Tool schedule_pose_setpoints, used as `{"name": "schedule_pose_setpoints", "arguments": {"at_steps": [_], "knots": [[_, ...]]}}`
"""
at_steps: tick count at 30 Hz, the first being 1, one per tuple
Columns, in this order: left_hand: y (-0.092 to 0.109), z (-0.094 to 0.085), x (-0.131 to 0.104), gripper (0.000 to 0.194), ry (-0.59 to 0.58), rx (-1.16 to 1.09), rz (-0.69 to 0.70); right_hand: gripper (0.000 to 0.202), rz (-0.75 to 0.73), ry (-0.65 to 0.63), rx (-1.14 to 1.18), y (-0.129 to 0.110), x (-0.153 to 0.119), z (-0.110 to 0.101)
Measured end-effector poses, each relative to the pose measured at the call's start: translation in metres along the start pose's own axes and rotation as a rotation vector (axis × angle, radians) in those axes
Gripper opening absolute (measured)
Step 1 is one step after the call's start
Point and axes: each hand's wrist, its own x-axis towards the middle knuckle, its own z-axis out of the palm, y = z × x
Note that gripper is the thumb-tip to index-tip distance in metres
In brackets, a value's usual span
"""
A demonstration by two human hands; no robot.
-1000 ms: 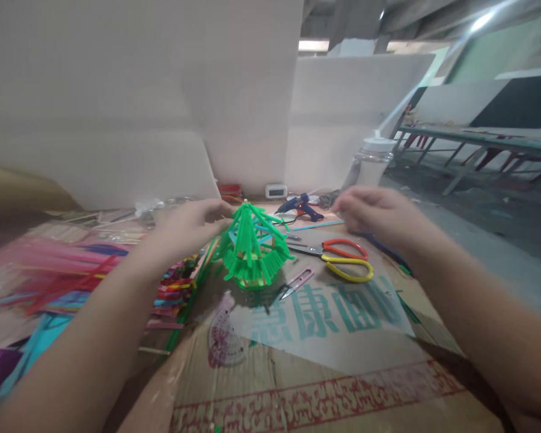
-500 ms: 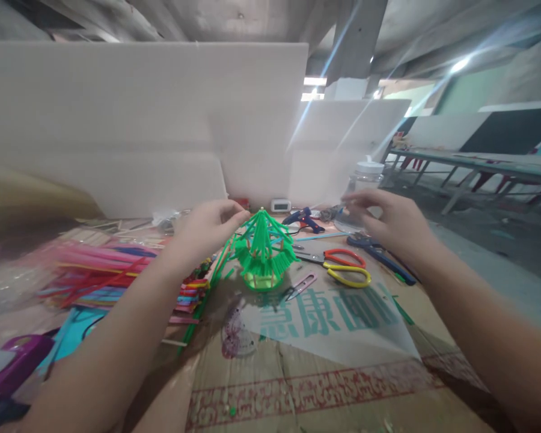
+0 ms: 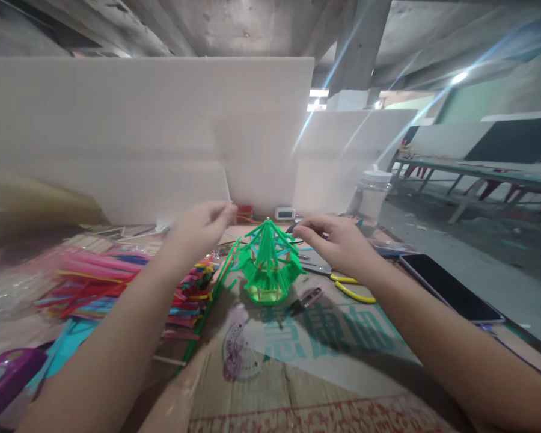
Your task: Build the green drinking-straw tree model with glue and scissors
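Note:
A small green pavilion-like model (image 3: 270, 264), with a pointed top and a fringed lower roof, stands upright on the table between my hands. My left hand (image 3: 198, 231) is raised to the left of its peak, thumb and fingers pinched together. My right hand (image 3: 338, 240) hovers by the right side of the roof, its fingers bent and the tips close together. Whatever either pinch holds, if anything, is too small to make out. Thread snips (image 3: 307, 299) and yellow-handled scissors (image 3: 354, 290) lie to the right of the model, the scissors partly behind my right hand.
Bundled coloured pipe cleaners (image 3: 103, 270) are heaped at left, near a purple tool (image 3: 11, 379). A phone (image 3: 451, 285) lies at the right edge. Farther back are a small digital clock (image 3: 285, 213) and a clear bottle (image 3: 373, 195). A clear protractor-like template (image 3: 240, 355) lies in front.
My right hand has come left and in toward the model, uncovering the phone. My left hand has drawn slightly left from the peak. The view has tilted up slightly.

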Motion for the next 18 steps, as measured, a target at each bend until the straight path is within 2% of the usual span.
{"name": "schedule_pose_setpoints", "arguments": {"at_steps": [2,3,6,10,13,15,18], "knots": [[0.0,-0.004,0.001,0.047,0.083,0.117,-0.038,0.03,0.009,-0.018,0.008,0.004,-0.003,-0.003],[-0.002,-0.006,0.002,0.048,0.085,0.18,-0.073,0.03,0.012,-0.031,0.005,0.006,-0.005,-0.005],[-0.009,-0.005,0.006,0.05,0.009,0.258,-0.119,0.03,0.033,-0.067,-0.029,0.011,-0.009,-0.014],[-0.021,0.003,0.01,0.038,-0.04,0.176,-0.028,0.025,0.05,-0.09,-0.037,0.014,-0.009,-0.014],[-0.02,0.005,0.008,0.03,-0.062,0.059,-0.043,0.02,0.041,-0.107,-0.01,0.013,-0.009,-0.004],[-0.015,0.004,0.005,0.035,-0.056,0.056,-0.077,0.031,0.053,-0.134,-0.005,0.012,-0.01,0.003],[-0.01,0.006,0.003,0.054,-0.056,0.103,-0.077,0.053,0.095,-0.2,-0.013,0.016,-0.012,0.009]]}}
